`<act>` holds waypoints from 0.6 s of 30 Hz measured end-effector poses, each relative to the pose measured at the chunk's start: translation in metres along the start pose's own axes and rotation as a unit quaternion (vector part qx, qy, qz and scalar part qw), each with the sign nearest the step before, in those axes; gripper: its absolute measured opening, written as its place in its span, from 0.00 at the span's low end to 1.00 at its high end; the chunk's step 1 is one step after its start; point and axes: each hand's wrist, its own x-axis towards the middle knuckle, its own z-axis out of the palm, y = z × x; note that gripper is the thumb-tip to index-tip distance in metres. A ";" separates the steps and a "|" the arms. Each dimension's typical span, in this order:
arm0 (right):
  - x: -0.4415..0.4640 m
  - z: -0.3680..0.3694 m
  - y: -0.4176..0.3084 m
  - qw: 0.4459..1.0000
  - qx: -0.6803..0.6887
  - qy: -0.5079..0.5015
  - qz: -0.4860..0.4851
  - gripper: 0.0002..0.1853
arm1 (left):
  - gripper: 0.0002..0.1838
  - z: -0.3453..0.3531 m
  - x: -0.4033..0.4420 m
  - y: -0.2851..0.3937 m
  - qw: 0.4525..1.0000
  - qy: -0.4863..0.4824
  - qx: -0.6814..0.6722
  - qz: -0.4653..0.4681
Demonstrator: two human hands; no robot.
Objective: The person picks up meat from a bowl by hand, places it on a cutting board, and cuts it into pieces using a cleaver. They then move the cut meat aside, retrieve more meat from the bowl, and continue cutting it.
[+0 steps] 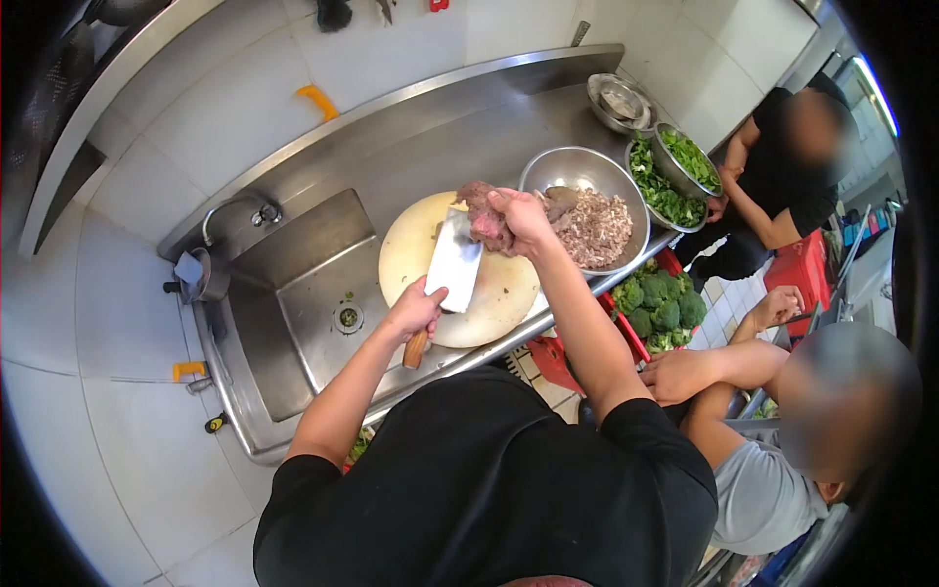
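My left hand [416, 311] is closed round the wooden handle of a cleaver [455, 262], whose broad blade is over the round pale cutting board [509, 298]. Above the board's upper right part, my right hand [523, 221] grips a chunk of reddish-brown meat [485, 215]. The blade's far end is close to the meat; whether they touch I cannot tell. Just right of the board stands a large steel bowl [638, 205] with chopped meat [599, 230] in it, partly behind my right hand and wrist.
A steel sink [284, 333] lies left of the board. Bowls of leafy greens [670, 181] and a smaller bowl [611, 115] stand at the counter's right end. Broccoli [660, 303] fills a red crate below. Two people [782, 181] are on the right, one close to my right arm.
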 end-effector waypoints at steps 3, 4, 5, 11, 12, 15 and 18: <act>-0.007 0.009 -0.014 0.990 0.132 0.043 -0.034 0.13 | 0.16 0.005 -0.002 -0.012 0.994 -0.075 0.084 -0.016; -0.008 0.000 -0.018 0.995 0.079 0.034 -0.054 0.14 | 0.17 0.005 -0.006 -0.016 0.989 -0.101 0.108 -0.023; -0.006 -0.012 -0.024 0.997 0.027 0.023 -0.072 0.15 | 0.18 0.006 -0.013 -0.020 0.988 -0.098 0.118 -0.031; 0.002 -0.021 -0.040 0.990 -0.040 0.034 -0.128 0.18 | 0.18 -0.013 -0.016 -0.042 0.996 -0.024 0.063 -0.056; 0.013 -0.026 -0.033 0.980 -0.108 0.065 -0.155 0.18 | 0.18 -0.017 -0.019 -0.042 0.997 -0.004 0.053 -0.055; 0.046 -0.035 -0.003 0.893 -0.345 0.138 -0.253 0.20 | 0.16 -0.041 -0.020 -0.051 0.998 0.031 0.031 -0.042; 0.076 -0.053 0.070 0.671 -0.633 0.139 -0.359 0.28 | 0.14 -0.048 -0.023 -0.050 0.998 0.057 0.006 -0.026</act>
